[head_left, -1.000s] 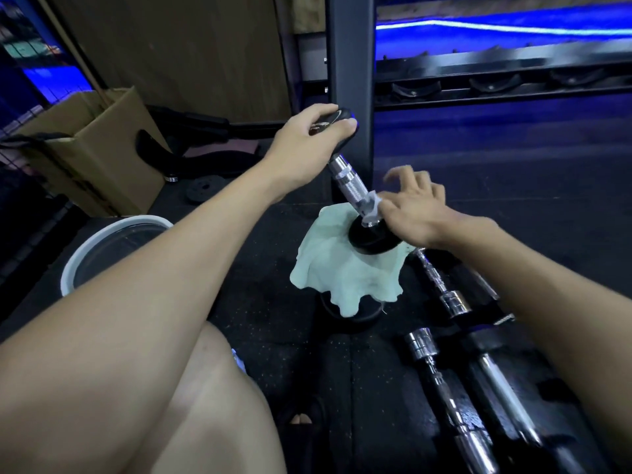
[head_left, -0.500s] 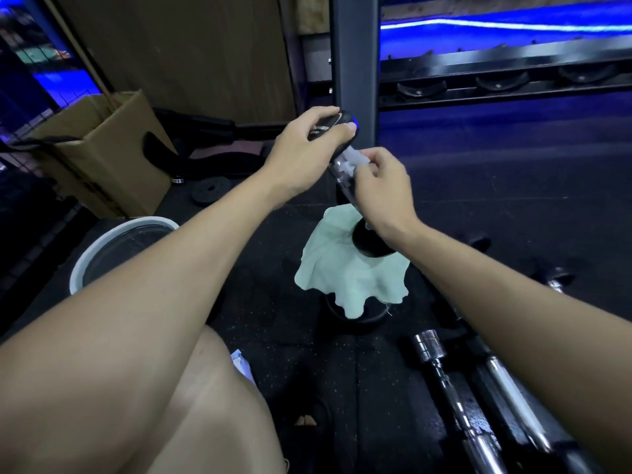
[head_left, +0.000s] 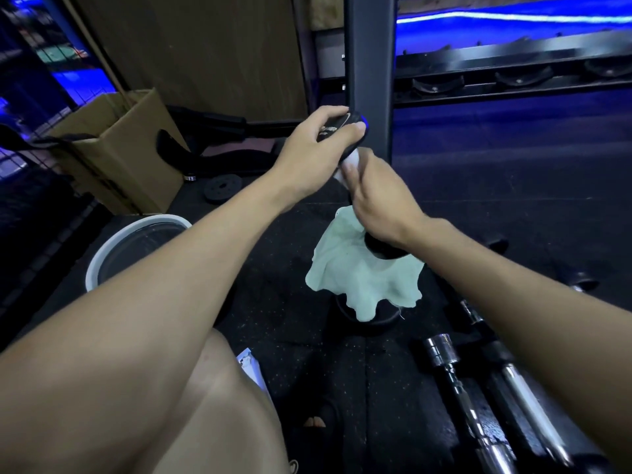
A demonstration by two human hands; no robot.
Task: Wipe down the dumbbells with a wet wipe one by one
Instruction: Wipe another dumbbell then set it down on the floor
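Dumbbell [head_left: 384, 248] in hand stands tilted on end, its lower head resting on a pale green cloth [head_left: 362, 282], its upper head gripped from above by the left hand [head_left: 318, 155]. The right hand [head_left: 379, 196] is curled around the handle with a white wet wipe [head_left: 350, 164] pinched against the metal, just under the left hand's thumb.

A second ago the right hand sat low on the handle, near the bottom head, fingers spread; half a second ago it had closed around the shaft higher up; now it has slid to the very top, touching the upper head. That reads as one full upward stroke along the handle, so the shaft of this dumbbell is probably nearly wiped, and the heads or a return stroke would come next. The left hand has kept its hold on the top head throughout, steadying the weight.

Counting outward: one dumbbell being cleaned, one wipe, one green cloth draped over a dark round object I cannot identify. On the floor to the right lie two chrome-handled dumbbells [head_left: 458, 381] side by side, with hints of more behind the forearm, too hidden to count. Farther left sit one white-rimmed bucket [head_left: 136, 227], one small weight plate [head_left: 223, 190] and one cardboard box [head_left: 119, 145].
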